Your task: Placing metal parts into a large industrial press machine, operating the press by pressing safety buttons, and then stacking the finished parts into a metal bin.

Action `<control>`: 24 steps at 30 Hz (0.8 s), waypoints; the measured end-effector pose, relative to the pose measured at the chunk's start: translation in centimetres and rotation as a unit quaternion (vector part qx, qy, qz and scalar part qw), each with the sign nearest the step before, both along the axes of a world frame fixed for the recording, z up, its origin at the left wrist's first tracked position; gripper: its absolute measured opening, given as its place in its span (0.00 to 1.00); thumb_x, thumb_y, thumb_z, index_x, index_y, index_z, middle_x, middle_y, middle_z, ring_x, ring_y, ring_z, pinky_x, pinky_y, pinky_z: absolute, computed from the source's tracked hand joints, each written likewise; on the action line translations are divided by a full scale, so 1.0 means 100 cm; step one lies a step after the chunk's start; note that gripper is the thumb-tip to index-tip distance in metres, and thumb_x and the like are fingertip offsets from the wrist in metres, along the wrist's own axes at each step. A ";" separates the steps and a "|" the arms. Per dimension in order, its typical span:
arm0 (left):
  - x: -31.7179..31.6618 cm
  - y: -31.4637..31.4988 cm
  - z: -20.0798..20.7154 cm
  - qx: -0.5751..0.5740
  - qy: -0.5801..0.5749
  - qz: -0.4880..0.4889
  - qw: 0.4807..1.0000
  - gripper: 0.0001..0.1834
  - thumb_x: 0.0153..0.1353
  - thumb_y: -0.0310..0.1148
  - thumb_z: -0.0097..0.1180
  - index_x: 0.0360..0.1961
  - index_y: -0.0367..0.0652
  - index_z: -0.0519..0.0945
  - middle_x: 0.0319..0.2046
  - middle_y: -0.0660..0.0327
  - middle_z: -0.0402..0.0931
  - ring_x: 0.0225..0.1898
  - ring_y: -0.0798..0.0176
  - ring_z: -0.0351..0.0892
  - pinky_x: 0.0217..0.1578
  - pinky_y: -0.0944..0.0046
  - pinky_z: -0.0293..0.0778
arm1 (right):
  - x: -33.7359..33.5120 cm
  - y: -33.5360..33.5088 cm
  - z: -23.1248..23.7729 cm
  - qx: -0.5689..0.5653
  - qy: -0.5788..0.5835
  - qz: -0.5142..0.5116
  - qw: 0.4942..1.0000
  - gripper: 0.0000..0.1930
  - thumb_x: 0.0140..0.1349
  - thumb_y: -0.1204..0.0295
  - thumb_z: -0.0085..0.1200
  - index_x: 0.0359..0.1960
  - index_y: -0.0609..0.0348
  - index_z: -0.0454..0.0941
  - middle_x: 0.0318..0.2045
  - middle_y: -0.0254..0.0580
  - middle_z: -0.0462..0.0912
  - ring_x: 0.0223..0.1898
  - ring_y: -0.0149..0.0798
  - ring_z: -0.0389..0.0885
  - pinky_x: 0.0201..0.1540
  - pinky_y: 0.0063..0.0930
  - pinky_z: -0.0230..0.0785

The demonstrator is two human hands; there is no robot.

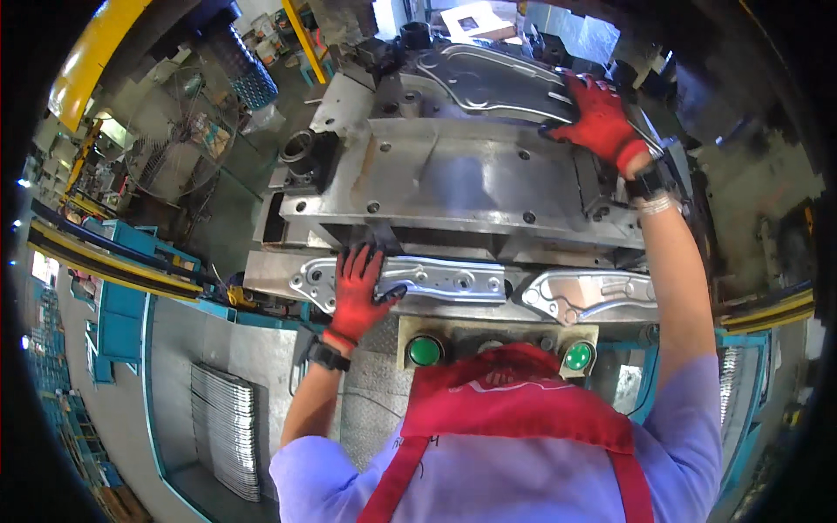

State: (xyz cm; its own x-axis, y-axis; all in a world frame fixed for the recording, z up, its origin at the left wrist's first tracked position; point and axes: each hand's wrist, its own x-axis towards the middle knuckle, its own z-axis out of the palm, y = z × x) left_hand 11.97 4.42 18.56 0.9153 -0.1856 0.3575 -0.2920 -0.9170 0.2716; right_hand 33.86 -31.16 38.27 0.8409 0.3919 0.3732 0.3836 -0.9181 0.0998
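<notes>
At the front ledge of the press, the left hand (359, 292) lies with its red-gloved fingers spread flat on a stamped metal panel (410, 281), pressing on it rather than closing around it. A second stamped panel (582, 296) lies just beside the first, to its right on the same ledge. Farther back, the right hand (602, 118) reaches over the thick steel die block (453, 179) and has its fingers curled over the edge of a third, larger formed sheet (497, 80) resting on top of the tooling; that grip looks closed on the sheet's rim. Below the ledge sit two green push buttons (425, 351) in a pale housing, and a stack of finished pressings (225, 427) stands in a bin at the lower left. My judgement is that parts are being handled at the die, one sheet steadied in front while another is taken at the back. Shifting either would call for a firm hold and clearance from the tooling's edges.
</notes>
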 end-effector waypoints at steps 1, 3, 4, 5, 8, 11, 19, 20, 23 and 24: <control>-0.002 0.001 -0.001 -0.020 -0.023 0.003 1.000 0.43 0.39 0.44 0.67 0.58 0.42 0.64 0.59 0.50 0.59 0.61 0.44 0.55 0.63 0.42 0.44 | 0.011 0.012 0.006 -0.011 0.013 -0.005 1.000 0.49 0.38 0.44 0.60 0.63 0.54 0.56 0.57 0.54 0.63 0.57 0.56 0.63 0.56 0.47 0.57; -0.007 0.000 -0.003 -0.053 -0.051 0.009 0.997 0.41 0.39 0.43 0.66 0.57 0.42 0.65 0.58 0.50 0.60 0.61 0.45 0.55 0.62 0.41 0.44 | 0.036 0.029 0.015 -0.031 0.059 -0.007 0.998 0.50 0.38 0.46 0.61 0.64 0.52 0.53 0.60 0.57 0.59 0.58 0.57 0.61 0.58 0.47 0.55; -0.010 0.000 -0.003 -0.069 -0.065 0.015 0.995 0.40 0.40 0.42 0.66 0.57 0.42 0.66 0.58 0.51 0.61 0.61 0.45 0.55 0.62 0.41 0.44 | 0.049 0.039 0.018 -0.040 0.082 -0.005 0.996 0.51 0.38 0.47 0.62 0.64 0.52 0.52 0.61 0.58 0.57 0.59 0.57 0.60 0.59 0.47 0.54; -0.010 0.000 -0.001 -0.082 -0.066 0.016 0.994 0.38 0.41 0.40 0.65 0.56 0.42 0.67 0.57 0.51 0.62 0.60 0.45 0.56 0.62 0.41 0.45 | 0.067 0.040 0.014 -0.046 0.086 0.005 0.995 0.52 0.38 0.46 0.62 0.64 0.55 0.51 0.63 0.58 0.52 0.61 0.57 0.58 0.60 0.48 0.52; -0.012 -0.003 0.002 -0.105 -0.062 0.022 0.992 0.37 0.41 0.38 0.64 0.55 0.42 0.68 0.56 0.51 0.63 0.60 0.46 0.58 0.62 0.42 0.47 | 0.118 0.028 -0.002 -0.098 0.067 0.031 0.992 0.52 0.39 0.45 0.61 0.64 0.59 0.52 0.64 0.58 0.52 0.63 0.56 0.55 0.63 0.49 0.48; -0.019 -0.003 0.006 -0.112 -0.054 0.049 0.991 0.35 0.43 0.37 0.63 0.55 0.41 0.69 0.55 0.52 0.64 0.59 0.47 0.60 0.61 0.43 0.49 | 0.152 0.037 -0.011 -0.081 0.169 0.090 0.978 0.53 0.40 0.49 0.63 0.65 0.61 0.50 0.63 0.59 0.53 0.66 0.54 0.49 0.66 0.41 0.43; -0.024 -0.012 0.000 -0.136 -0.054 0.087 0.985 0.32 0.45 0.34 0.62 0.54 0.42 0.70 0.54 0.53 0.67 0.58 0.48 0.62 0.61 0.45 0.52 | 0.227 -0.002 -0.045 -0.097 0.199 0.155 0.963 0.51 0.44 0.51 0.61 0.67 0.56 0.45 0.66 0.55 0.47 0.68 0.50 0.44 0.67 0.37 0.40; -0.026 -0.011 -0.002 -0.139 -0.045 0.087 0.985 0.32 0.44 0.34 0.62 0.54 0.42 0.70 0.54 0.53 0.67 0.58 0.48 0.62 0.61 0.45 0.52 | 0.221 0.006 -0.047 -0.096 0.198 0.147 0.964 0.50 0.45 0.51 0.60 0.67 0.56 0.45 0.67 0.54 0.46 0.68 0.50 0.43 0.67 0.38 0.39; -0.031 -0.011 -0.010 -0.147 -0.038 0.096 0.984 0.31 0.44 0.32 0.62 0.53 0.42 0.70 0.53 0.53 0.67 0.57 0.48 0.63 0.60 0.45 0.53 | 0.203 0.027 -0.046 -0.105 0.176 0.142 0.968 0.49 0.47 0.48 0.57 0.67 0.53 0.45 0.67 0.51 0.45 0.68 0.50 0.42 0.67 0.40 0.37; -0.031 -0.012 -0.012 -0.144 -0.044 0.100 0.983 0.31 0.44 0.32 0.62 0.53 0.42 0.70 0.53 0.53 0.67 0.57 0.47 0.63 0.60 0.46 0.54 | 0.203 0.025 -0.048 -0.106 0.178 0.128 0.970 0.49 0.47 0.47 0.57 0.67 0.53 0.45 0.67 0.51 0.45 0.68 0.50 0.42 0.67 0.41 0.37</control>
State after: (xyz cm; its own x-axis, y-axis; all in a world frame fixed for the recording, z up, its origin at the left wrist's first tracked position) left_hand 8.84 3.25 17.36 0.8866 0.1161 0.4477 -0.1470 -0.8471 0.5108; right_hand 54.18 -28.64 33.44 0.7669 0.6409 -0.0342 0.6409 -0.7618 0.0947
